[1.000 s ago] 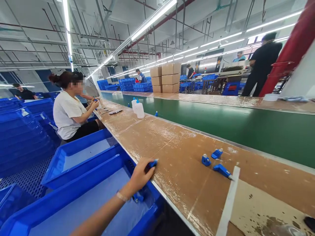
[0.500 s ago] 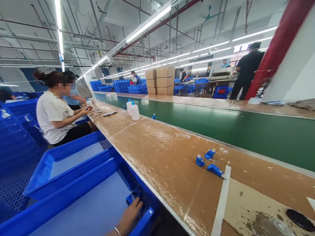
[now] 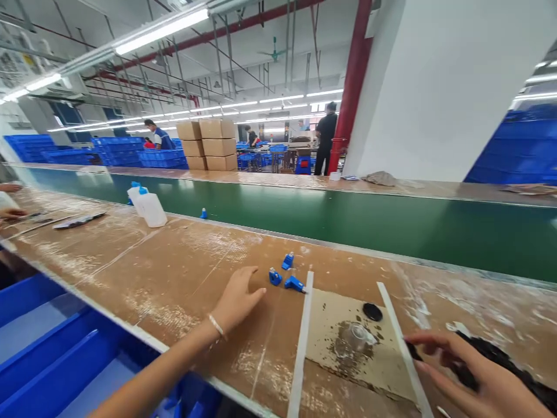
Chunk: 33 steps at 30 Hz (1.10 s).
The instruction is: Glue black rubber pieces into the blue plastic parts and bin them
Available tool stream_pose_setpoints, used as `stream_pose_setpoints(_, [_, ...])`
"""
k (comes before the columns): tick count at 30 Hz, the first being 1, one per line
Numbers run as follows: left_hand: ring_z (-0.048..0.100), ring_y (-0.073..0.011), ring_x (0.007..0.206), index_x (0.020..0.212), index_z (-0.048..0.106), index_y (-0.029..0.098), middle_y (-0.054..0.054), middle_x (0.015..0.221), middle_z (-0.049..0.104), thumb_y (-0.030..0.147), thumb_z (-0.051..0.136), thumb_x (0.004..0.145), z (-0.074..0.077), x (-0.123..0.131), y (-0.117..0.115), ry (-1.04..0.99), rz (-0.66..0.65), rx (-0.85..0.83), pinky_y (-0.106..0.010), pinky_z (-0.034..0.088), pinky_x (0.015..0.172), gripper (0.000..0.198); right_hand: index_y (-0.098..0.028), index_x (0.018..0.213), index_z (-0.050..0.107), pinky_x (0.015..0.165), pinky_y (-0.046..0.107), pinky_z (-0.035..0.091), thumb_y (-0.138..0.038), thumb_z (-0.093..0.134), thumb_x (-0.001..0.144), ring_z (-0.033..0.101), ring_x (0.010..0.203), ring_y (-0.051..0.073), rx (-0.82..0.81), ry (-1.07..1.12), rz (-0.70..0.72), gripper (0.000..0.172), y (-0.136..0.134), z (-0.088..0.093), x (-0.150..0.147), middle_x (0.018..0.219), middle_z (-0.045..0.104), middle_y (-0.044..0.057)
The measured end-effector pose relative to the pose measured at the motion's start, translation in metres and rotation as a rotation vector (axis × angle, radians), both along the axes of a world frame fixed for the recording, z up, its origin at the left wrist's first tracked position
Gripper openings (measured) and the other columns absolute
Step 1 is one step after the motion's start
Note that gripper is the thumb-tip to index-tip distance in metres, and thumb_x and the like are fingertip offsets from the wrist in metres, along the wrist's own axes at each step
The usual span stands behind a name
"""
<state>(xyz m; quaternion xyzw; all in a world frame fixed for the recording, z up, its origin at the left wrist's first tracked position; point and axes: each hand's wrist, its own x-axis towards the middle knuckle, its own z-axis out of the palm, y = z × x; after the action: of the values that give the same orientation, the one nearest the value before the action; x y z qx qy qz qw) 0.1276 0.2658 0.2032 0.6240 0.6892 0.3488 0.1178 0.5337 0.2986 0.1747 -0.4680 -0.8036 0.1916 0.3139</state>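
Note:
My left hand [image 3: 237,299] is over the brown tabletop [image 3: 204,290], fingers and thumb apart, with nothing in it. Just beyond its fingertips are three small blue plastic parts with pale tips: one blue part [image 3: 288,260] at the back, one blue part [image 3: 274,277] nearest the hand, and one blue part [image 3: 295,284] against a white strip [image 3: 300,348]. At the right, my right hand [image 3: 474,371] has a small black piece [image 3: 412,350] between thumb and forefinger; its shape is mostly hidden. A heap of black pieces [image 3: 500,354] lies behind that hand.
Between two white strips lies a stained cardboard sheet [image 3: 322,337] with a clear cup [image 3: 357,337] and a black lid [image 3: 372,312]. White bottles [image 3: 154,210] stand at left near the green conveyor belt [image 3: 261,203]. Blue bins [image 3: 56,360] sit below the table edge. Another person's hands [image 3: 12,212] show far left.
The view has swung right. My left hand has come up from the blue bin, where it was at some blue parts, to above the tabletop. My right hand has come into view.

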Motion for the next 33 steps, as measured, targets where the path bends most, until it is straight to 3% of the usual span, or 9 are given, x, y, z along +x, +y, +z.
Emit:
stream_pose_setpoints(3, [0.058, -0.0243, 0.102, 0.111, 0.061, 0.018, -0.009, 0.11, 0.065, 0.023, 0.062, 0.07, -0.005, 0.001, 0.048, -0.035, -0.189, -0.111, -0.039, 0.043, 0.092, 0.041, -0.031, 0.102, 0.06, 0.071, 0.035, 0.052, -0.04, 0.053, 0.085, 0.06, 0.078, 0.021, -0.01, 0.027, 0.096, 0.021, -0.004, 0.026, -0.03, 0.094, 0.065, 0.003])
stream_pose_setpoints(6, [0.06, -0.0188, 0.077, 0.086, 0.069, 0.02, -0.002, 0.08, 0.068, 0.03, 0.062, 0.072, -0.006, -0.004, 0.068, -0.049, -0.311, -0.169, -0.031, 0.046, 0.073, 0.018, -0.026, 0.106, 0.057, 0.08, 0.034, 0.049, -0.028, 0.047, 0.088, 0.058, 0.09, 0.021, -0.017, 0.041, 0.2, 0.02, -0.002, 0.035, -0.056, 0.101, 0.063, 0.005])
stream_pose_setpoints(10, [0.054, -0.0151, 0.064, 0.073, 0.064, 0.017, 0.001, 0.065, 0.061, 0.04, 0.062, 0.075, 0.003, -0.003, 0.066, -0.185, -0.255, -0.119, -0.027, 0.041, 0.062, 0.023, -0.024, 0.11, 0.053, 0.086, 0.038, 0.046, -0.016, 0.046, 0.088, 0.054, 0.1, 0.022, -0.041, 0.019, 0.306, 0.024, 0.007, 0.031, -0.069, 0.106, 0.057, 0.007])
stream_pose_setpoints(14, [0.056, -0.0142, 0.064, 0.068, 0.059, 0.016, 0.001, 0.064, 0.06, 0.039, 0.067, 0.071, 0.025, 0.023, 0.058, -0.446, -0.145, 0.017, -0.027, 0.042, 0.063, 0.024, -0.024, 0.112, 0.05, 0.087, 0.041, 0.045, -0.01, 0.045, 0.088, 0.051, 0.102, 0.024, -0.025, -0.016, 0.346, 0.029, 0.009, 0.027, -0.068, 0.105, 0.057, 0.008])
stream_pose_setpoints(19, [0.059, -0.0133, 0.062, 0.076, 0.061, 0.015, 0.0, 0.068, 0.062, 0.038, 0.068, 0.071, 0.044, 0.079, 0.054, -0.809, -0.311, -0.115, -0.028, 0.047, 0.061, 0.025, -0.023, 0.115, 0.049, 0.087, 0.043, 0.045, -0.008, 0.045, 0.088, 0.05, 0.103, 0.025, 0.022, -0.057, 0.38, 0.032, 0.009, 0.027, -0.067, 0.104, 0.059, 0.008])
stream_pose_setpoints(22, [0.057, -0.0114, 0.059, 0.092, 0.064, 0.015, 0.0, 0.069, 0.061, 0.042, 0.068, 0.073, 0.035, 0.103, 0.049, -1.05, -0.383, -0.269, -0.024, 0.045, 0.054, 0.033, -0.023, 0.114, 0.049, 0.085, 0.041, 0.046, -0.007, 0.045, 0.088, 0.05, 0.1, 0.025, 0.021, -0.09, 0.378, 0.03, 0.011, 0.028, -0.068, 0.102, 0.06, 0.007])
stream_pose_setpoints(24, [0.053, -0.0094, 0.056, 0.088, 0.063, 0.014, 0.001, 0.066, 0.058, 0.046, 0.068, 0.074, 0.023, 0.109, 0.046, -1.149, -0.403, -0.34, -0.022, 0.042, 0.05, 0.035, -0.022, 0.113, 0.048, 0.085, 0.041, 0.046, -0.008, 0.045, 0.089, 0.049, 0.1, 0.025, 0.017, -0.112, 0.384, 0.028, 0.011, 0.029, -0.068, 0.102, 0.06, 0.007])
stream_pose_setpoints(28, [0.053, -0.009, 0.056, 0.079, 0.06, 0.014, 0.0, 0.066, 0.057, 0.05, 0.065, 0.076, 0.003, 0.102, 0.043, -1.208, -0.409, -0.365, -0.02, 0.041, 0.049, 0.037, -0.023, 0.113, 0.048, 0.086, 0.041, 0.045, -0.009, 0.046, 0.09, 0.048, 0.103, 0.025, 0.016, -0.132, 0.389, 0.027, 0.012, 0.028, -0.068, 0.103, 0.061, 0.006])
stream_pose_setpoints(33, [0.053, -0.0089, 0.052, 0.096, 0.061, 0.012, -0.004, 0.072, 0.063, 0.051, 0.063, 0.078, -0.001, 0.101, 0.041, -1.205, -0.425, -0.44, -0.018, 0.035, 0.041, 0.043, -0.025, 0.114, 0.049, 0.086, 0.042, 0.045, -0.011, 0.045, 0.091, 0.05, 0.102, 0.025, 0.017, -0.098, 0.37, 0.028, 0.011, 0.022, -0.065, 0.104, 0.061, 0.007])
